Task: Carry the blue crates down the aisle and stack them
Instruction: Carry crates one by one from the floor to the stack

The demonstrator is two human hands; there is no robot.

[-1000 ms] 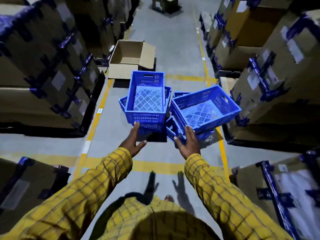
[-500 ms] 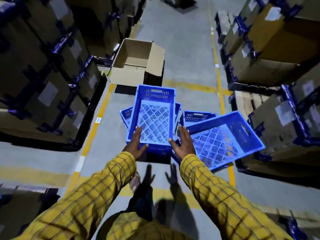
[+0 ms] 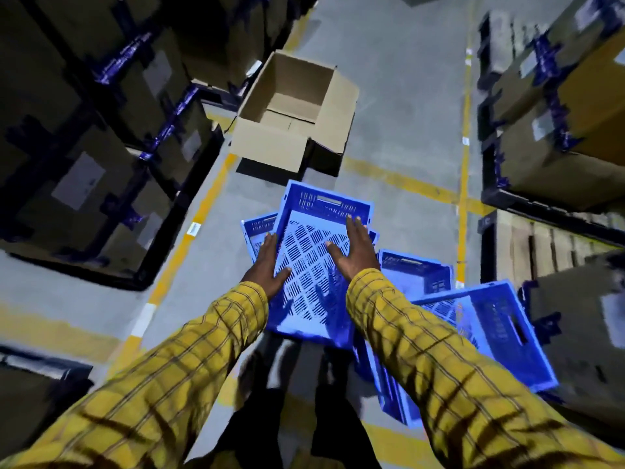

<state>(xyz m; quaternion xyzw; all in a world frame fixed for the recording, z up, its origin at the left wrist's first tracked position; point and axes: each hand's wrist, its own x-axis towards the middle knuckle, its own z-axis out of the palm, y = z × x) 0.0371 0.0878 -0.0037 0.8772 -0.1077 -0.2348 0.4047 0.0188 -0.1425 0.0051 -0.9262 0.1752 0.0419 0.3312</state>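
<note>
Both hands now farther forward over top crate (image 3: 314, 265), fingers (image 3: 355, 231) straight, flat on its rims, gripping nothing.

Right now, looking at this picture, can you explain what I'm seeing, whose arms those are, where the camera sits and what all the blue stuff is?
There is no machine here. The camera is worn on a person's head and looks forward and down, so the yellow checked sleeves are that person's own arms. The place is a warehouse aisle with a grey floor and yellow lines, lined by stacked cardboard cartons.

The blue things are plastic crates. The left hand rests on the left rim of the top crate, which sits skewed on another crate. The right hand reaches over it with straight fingers. Nothing is lifted. A tilted crate lies to the right with one more crate behind it. An open cardboard box stands further ahead.
</note>
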